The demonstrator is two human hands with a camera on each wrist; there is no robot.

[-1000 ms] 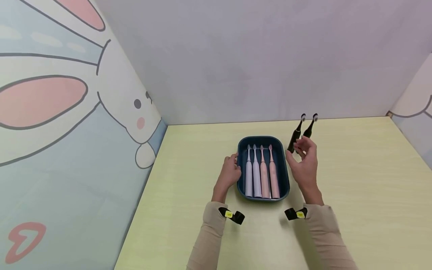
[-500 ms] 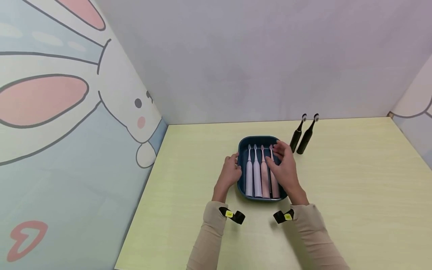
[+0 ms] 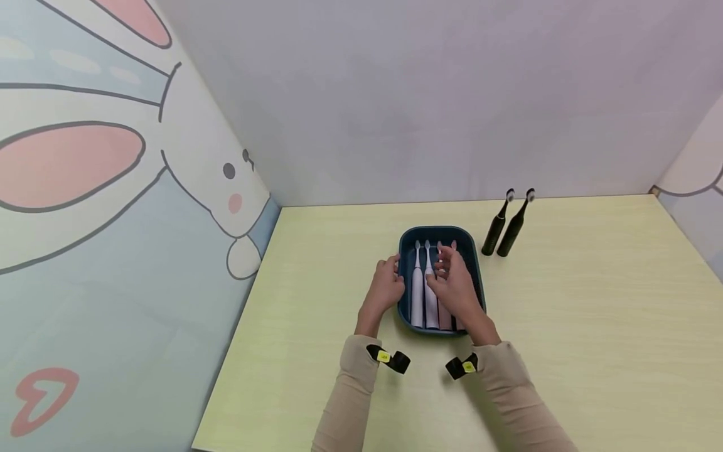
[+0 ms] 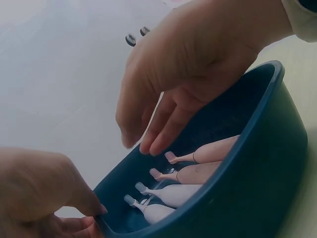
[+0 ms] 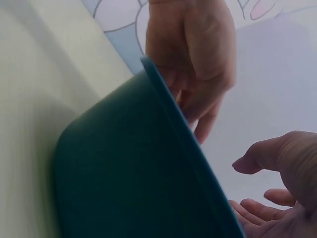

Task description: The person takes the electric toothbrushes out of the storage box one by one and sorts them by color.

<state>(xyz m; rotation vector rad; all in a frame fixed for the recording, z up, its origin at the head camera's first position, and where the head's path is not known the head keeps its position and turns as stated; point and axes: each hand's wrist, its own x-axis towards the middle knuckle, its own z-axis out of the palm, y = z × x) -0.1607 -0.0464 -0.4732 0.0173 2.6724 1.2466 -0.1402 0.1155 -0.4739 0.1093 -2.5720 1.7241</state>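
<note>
A dark blue bin point(image 3: 432, 232) holds two white electric toothbrushes point(image 3: 417, 298) and two pink electric toothbrushes point(image 4: 210, 151), side by side with their heads toward the wall. My left hand point(image 3: 386, 285) grips the bin's left rim, its thumb on the edge in the left wrist view. Over the bin's middle hovers my right hand point(image 3: 456, 290), fingers loosely bent and holding nothing. It hides part of the pink toothbrushes in the head view. In the right wrist view, the right thumb point(image 5: 250, 163) stands apart from the fingers.
Two black electric toothbrushes point(image 3: 511, 233) stand upright on the light wooden table point(image 3: 593, 301), right of the bin. Behind rises a plain pale wall point(image 3: 429, 113); a wall with a rabbit drawing point(image 3: 113, 263) borders the table on the left.
My right hand has moved left, from beside the black toothbrushes to over the bin, uncovering both black toothbrushes. My left hand has stayed on the bin's rim.
</note>
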